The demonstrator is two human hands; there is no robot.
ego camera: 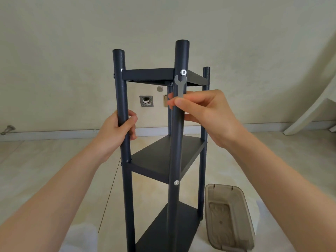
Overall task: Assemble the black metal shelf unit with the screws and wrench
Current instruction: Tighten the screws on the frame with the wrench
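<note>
Fingers (131, 122) of the left hand (116, 130) wrapped the left post (120, 79) of the shelf unit (163, 157) standing upright on the floor (45, 160), while the right hand (203, 110) pinched the wrench (180, 86), its head just under the top screw (183, 72).

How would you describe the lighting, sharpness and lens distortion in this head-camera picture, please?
Head view: the light is soft and even, without hard shadows; a pale glare streak marks the left post; the wide lens visibly bows the skirting board; the wrench and top screw are sharp, while the fingertips of the right hand look slightly soft.
</note>
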